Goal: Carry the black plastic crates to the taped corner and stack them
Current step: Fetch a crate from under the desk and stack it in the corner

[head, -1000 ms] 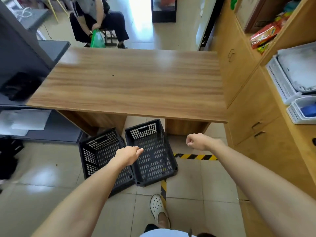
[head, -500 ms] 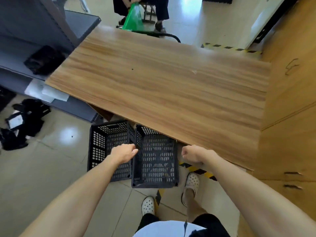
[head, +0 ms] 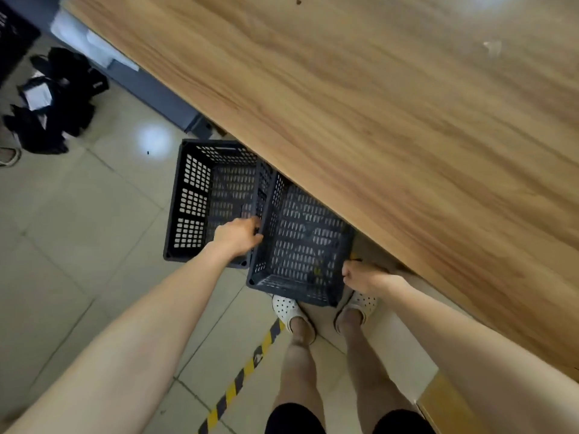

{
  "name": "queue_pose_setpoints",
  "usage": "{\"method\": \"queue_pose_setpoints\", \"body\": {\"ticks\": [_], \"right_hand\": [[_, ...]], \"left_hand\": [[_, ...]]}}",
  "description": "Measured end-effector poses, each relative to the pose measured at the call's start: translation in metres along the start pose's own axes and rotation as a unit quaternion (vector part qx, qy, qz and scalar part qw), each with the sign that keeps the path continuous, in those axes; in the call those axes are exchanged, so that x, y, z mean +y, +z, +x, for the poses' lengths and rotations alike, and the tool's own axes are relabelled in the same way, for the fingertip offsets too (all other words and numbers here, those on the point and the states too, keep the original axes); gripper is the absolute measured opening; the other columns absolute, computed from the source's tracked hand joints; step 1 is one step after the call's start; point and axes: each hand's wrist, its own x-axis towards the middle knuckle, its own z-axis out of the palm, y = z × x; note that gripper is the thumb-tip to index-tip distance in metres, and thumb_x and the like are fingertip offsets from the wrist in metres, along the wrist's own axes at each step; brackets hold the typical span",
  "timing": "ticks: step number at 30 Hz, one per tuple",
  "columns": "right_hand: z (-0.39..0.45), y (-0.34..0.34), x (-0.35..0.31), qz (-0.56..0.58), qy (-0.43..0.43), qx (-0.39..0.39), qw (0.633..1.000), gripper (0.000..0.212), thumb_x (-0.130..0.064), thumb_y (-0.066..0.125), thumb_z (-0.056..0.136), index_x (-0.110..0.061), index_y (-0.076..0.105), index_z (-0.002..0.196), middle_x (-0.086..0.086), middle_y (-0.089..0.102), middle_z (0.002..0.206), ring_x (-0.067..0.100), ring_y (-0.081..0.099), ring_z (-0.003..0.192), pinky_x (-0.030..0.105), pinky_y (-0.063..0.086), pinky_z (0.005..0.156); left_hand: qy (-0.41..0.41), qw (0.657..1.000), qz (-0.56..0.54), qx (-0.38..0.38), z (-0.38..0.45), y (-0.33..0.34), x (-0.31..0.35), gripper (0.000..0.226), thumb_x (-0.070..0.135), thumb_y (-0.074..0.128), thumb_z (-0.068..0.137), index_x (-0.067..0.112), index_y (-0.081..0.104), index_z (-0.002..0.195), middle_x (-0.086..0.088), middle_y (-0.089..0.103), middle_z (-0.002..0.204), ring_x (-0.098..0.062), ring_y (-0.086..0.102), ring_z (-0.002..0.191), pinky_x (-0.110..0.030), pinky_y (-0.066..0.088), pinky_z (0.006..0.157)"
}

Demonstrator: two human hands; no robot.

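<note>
With left hand (head: 238, 238) and right hand (head: 363, 277) curled on the right crate (head: 300, 245) rims, lift level, clearing the left crate (head: 200, 202) and bench (head: 407, 120) edge.

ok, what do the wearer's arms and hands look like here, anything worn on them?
Both arms are bare from the frame's lower edge to the fingers: no sleeves in view, no gloves, and no watch, band or ring visible on the left hand or the right hand. No markings, straps or cables on either forearm. The image is slightly blurred, so fine detail such as a thin ring cannot be ruled out.
</note>
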Motion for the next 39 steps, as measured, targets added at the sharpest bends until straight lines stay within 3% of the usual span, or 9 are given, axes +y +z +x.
{"method": "queue_pose_setpoints", "body": {"ticks": [5, 10, 16, 24, 27, 31, 34, 37, 39], "right_hand": [[0.089, 0.005, 0.024, -0.004, 0.040, 0.090, 0.995, 0.016, -0.029, 0.037, 0.097, -0.022, 0.051, 0.101, 0.006, 0.064, 0.089, 0.029, 0.069, 0.082, 0.033, 0.047, 0.062], [0.156, 0.008, 0.029, -0.004, 0.076, 0.155, 0.985, 0.026, -0.021, 0.041, 0.097, -0.014, 0.048, 0.121, 0.009, 0.061, 0.095, 0.028, 0.063, 0.082, 0.038, 0.057, 0.073], [0.222, 0.015, 0.054, 0.095, 0.166, 0.151, 0.970, 0.039, -0.019, 0.047, 0.098, -0.009, 0.042, 0.136, 0.014, 0.055, 0.118, 0.023, 0.058, 0.090, 0.038, 0.056, 0.077], [0.276, 0.025, 0.070, 0.213, 0.214, 0.130, 0.944, 0.061, -0.019, 0.050, 0.099, -0.003, 0.019, 0.149, 0.020, 0.050, 0.133, 0.023, 0.052, 0.093, 0.034, 0.048, 0.076], [0.289, 0.027, 0.069, 0.246, 0.216, 0.119, 0.937, 0.068, -0.021, 0.049, 0.100, -0.002, 0.010, 0.152, 0.023, 0.047, 0.139, 0.034, 0.056, 0.115, 0.040, 0.050, 0.089], [0.303, 0.023, 0.077, 0.333, 0.236, 0.134, 0.903, 0.063, -0.022, 0.054, 0.098, 0.000, 0.025, 0.148, 0.022, 0.052, 0.133, 0.036, 0.055, 0.119, 0.046, 0.045, 0.102], [0.302, 0.023, 0.080, 0.352, 0.258, 0.131, 0.890, 0.043, -0.020, 0.053, 0.098, 0.003, 0.045, 0.134, 0.025, 0.055, 0.132, 0.039, 0.054, 0.121, 0.047, 0.042, 0.105], [0.293, 0.029, 0.079, 0.360, 0.275, 0.152, 0.878, 0.036, -0.017, 0.048, 0.100, 0.005, 0.046, 0.129, 0.029, 0.053, 0.132, 0.042, 0.053, 0.121, 0.049, 0.041, 0.104], [0.283, 0.031, 0.075, 0.367, 0.278, 0.169, 0.872, 0.042, -0.018, 0.048, 0.100, 0.003, 0.041, 0.135, 0.027, 0.057, 0.120, 0.039, 0.059, 0.105, 0.047, 0.046, 0.095]], "left_hand": [[0.018, 1.000, 0.008, -0.010, 0.068, 0.048, -0.021, 0.043, 0.043, 0.047, 0.095, 0.029, 0.045, 0.136, -0.006, 0.061, 0.128, -0.031, 0.060, 0.112, -0.043, 0.047, 0.087], [0.043, 0.999, 0.009, -0.022, 0.132, 0.094, -0.027, 0.044, 0.037, 0.047, 0.098, 0.023, 0.041, 0.139, -0.005, 0.054, 0.130, -0.030, 0.058, 0.113, -0.045, 0.047, 0.088], [0.056, 0.998, 0.015, -0.014, 0.199, 0.137, -0.038, 0.051, 0.032, 0.047, 0.100, 0.019, 0.030, 0.146, -0.009, 0.048, 0.136, -0.034, 0.055, 0.114, -0.046, 0.047, 0.086], [-0.008, 0.996, -0.088, -0.022, 0.256, 0.182, -0.036, 0.083, 0.033, 0.050, 0.100, 0.015, -0.009, 0.155, -0.018, 0.023, 0.155, -0.037, 0.052, 0.121, -0.045, 0.047, 0.089], [-0.057, 0.991, -0.111, -0.052, 0.263, 0.193, -0.036, 0.094, 0.039, 0.053, 0.098, 0.016, -0.020, 0.153, -0.020, 0.025, 0.155, -0.036, 0.052, 0.123, -0.043, 0.047, 0.089], [-0.097, 0.969, -0.204, -0.100, 0.266, 0.191, -0.043, 0.088, 0.037, 0.060, 0.094, 0.010, 0.001, 0.154, -0.022, 0.029, 0.152, -0.039, 0.048, 0.126, -0.048, 0.046, 0.097], [-0.096, 0.969, -0.208, -0.089, 0.258, 0.184, -0.043, 0.071, 0.035, 0.060, 0.094, 0.007, 0.019, 0.145, -0.021, 0.046, 0.137, -0.039, 0.054, 0.115, -0.048, 0.048, 0.089], [-0.090, 0.974, -0.189, -0.081, 0.244, 0.181, -0.041, 0.065, 0.036, 0.056, 0.096, 0.005, 0.022, 0.142, -0.020, 0.054, 0.127, -0.038, 0.056, 0.110, -0.043, 0.046, 0.082], [-0.085, 0.977, -0.181, -0.075, 0.233, 0.178, -0.040, 0.062, 0.038, 0.051, 0.097, 0.004, 0.024, 0.141, -0.019, 0.056, 0.124, -0.037, 0.057, 0.108, -0.040, 0.045, 0.080]]}}
